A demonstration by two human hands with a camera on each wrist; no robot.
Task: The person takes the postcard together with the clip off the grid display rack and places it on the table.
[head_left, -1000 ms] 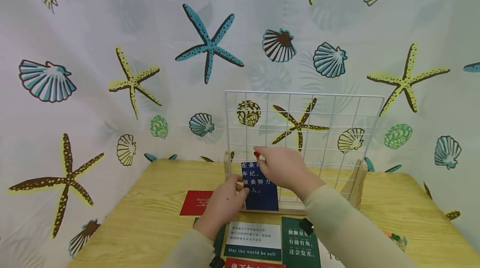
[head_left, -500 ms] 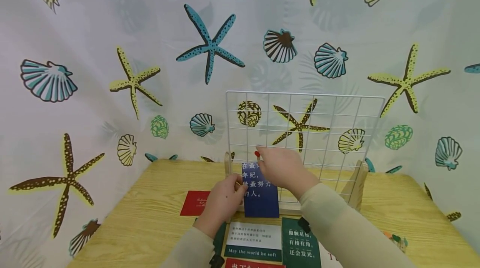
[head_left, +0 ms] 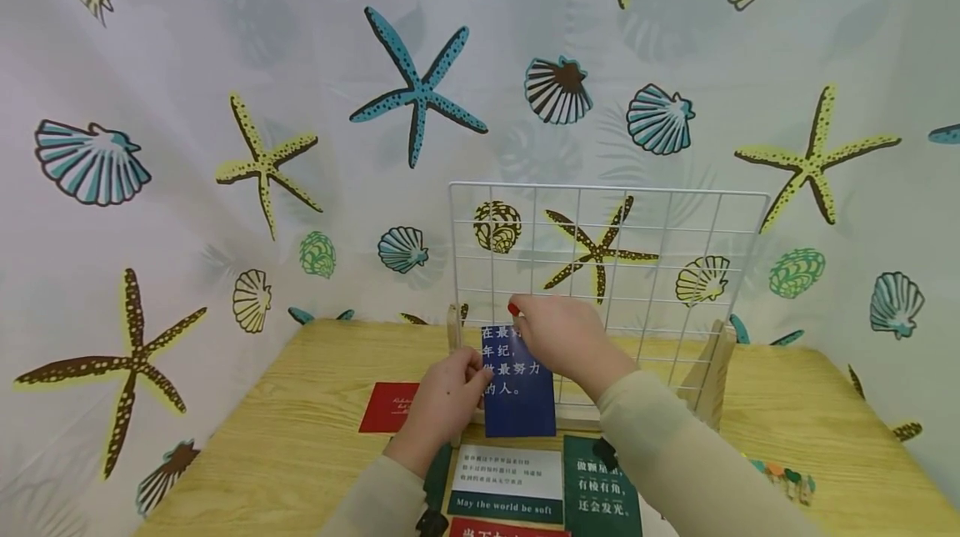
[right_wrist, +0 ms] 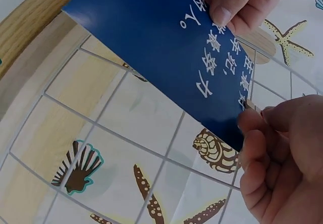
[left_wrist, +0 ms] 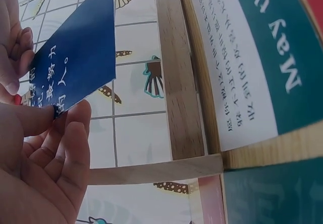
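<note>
A dark blue card [head_left: 519, 404] with white Chinese lettering hangs upright in front of the white wire grid [head_left: 637, 270]. My left hand [head_left: 447, 395] pinches the card's left edge between thumb and fingers, as the left wrist view shows it from close by. At the card's top edge my right hand [head_left: 566, 337] pinches a small wooden clothespin with a red ornament [head_left: 513, 308]. In the right wrist view only the pale tip of the clothespin [right_wrist: 249, 105] shows between thumb and finger, right at the edge of the card; the rest is hidden by the fingers.
The grid stands in a wooden base [head_left: 716, 370] on the wood-grain table [head_left: 300, 404]. A red card [head_left: 386, 408] lies left, and a white-and-green card [head_left: 506, 479], a green card [head_left: 600, 495] and others lie in front. Small colourful pieces [head_left: 787, 479] sit at right. A patterned curtain hangs behind.
The blue card's lower edge has dropped slightly, and more of its lettering shows. My left hand has shifted its hold at the left edge. The right hand stays at the top edge.
</note>
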